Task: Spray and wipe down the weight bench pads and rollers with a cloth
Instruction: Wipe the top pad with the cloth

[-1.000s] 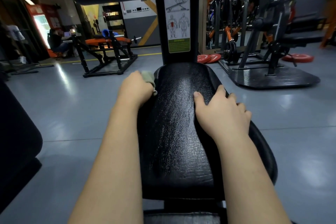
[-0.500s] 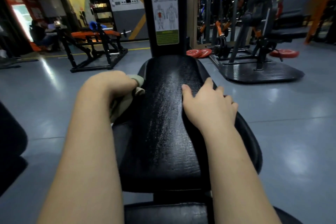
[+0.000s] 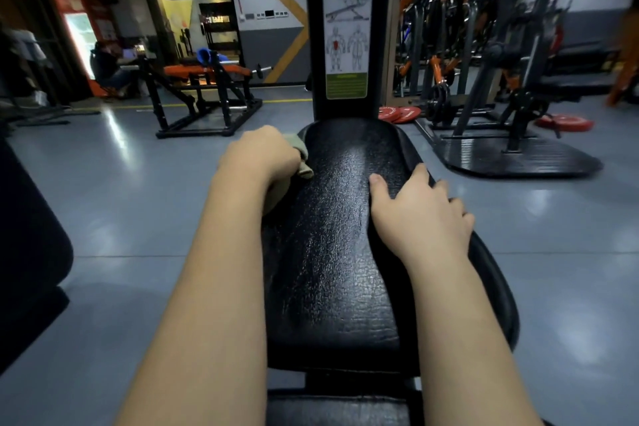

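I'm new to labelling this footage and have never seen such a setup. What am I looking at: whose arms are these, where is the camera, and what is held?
No machine here: a person wears a wide-angle camera on the head, so this one picture looks forward and down along their own bare arms. The long black surface is a gym bench pad. The left hand grips a beige cloth at the pad's left edge. The right hand rests flat on the pad's right side, holding nothing. Behind stands a post with an exercise sticker; red weight plates lie on the floor.
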A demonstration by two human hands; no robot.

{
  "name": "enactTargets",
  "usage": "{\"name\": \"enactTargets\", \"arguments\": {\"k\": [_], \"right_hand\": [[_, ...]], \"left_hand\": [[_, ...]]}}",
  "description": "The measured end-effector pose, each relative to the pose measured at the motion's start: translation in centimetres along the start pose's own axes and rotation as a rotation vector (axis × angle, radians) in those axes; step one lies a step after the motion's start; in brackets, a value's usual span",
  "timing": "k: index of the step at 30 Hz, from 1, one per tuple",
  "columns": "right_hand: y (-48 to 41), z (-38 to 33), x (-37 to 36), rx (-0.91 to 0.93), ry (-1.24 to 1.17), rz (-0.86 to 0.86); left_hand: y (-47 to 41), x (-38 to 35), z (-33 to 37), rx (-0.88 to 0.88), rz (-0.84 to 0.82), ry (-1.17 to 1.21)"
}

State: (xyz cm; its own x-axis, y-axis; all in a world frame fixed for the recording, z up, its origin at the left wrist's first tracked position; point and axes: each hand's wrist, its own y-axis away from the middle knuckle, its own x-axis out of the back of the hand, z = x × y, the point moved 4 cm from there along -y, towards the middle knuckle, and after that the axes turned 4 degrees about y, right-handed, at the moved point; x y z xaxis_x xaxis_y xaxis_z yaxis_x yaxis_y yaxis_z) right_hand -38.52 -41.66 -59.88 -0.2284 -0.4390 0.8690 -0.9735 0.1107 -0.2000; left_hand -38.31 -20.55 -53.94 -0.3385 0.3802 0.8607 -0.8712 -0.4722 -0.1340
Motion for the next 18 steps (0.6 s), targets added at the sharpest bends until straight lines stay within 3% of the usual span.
{"name": "enactTargets", "arguments": {"k": [4, 6, 11, 18], "right_hand": [[0.0, 0.0, 0.0, 0.0, 0.005, -0.006], [-0.1, 0.1, 0.0, -0.004, 0.0, -0.002], [0.1, 0.1, -0.1, 0.008, -0.005, 0.0], [-0.2, 0.0, -0.1, -0.007, -0.002, 0.007]], "left_hand": [[2.1, 1.4, -1.5, 0.102, -0.18, -0.123], [1.7, 1.0, -2.3, 0.125, -0.124, -0.056], [-0.3, -0.8, -1.5, 0.115, 0.236, 0.336], [-0.4, -2.2, -1.0, -0.013, 0.084, 0.238]]}}
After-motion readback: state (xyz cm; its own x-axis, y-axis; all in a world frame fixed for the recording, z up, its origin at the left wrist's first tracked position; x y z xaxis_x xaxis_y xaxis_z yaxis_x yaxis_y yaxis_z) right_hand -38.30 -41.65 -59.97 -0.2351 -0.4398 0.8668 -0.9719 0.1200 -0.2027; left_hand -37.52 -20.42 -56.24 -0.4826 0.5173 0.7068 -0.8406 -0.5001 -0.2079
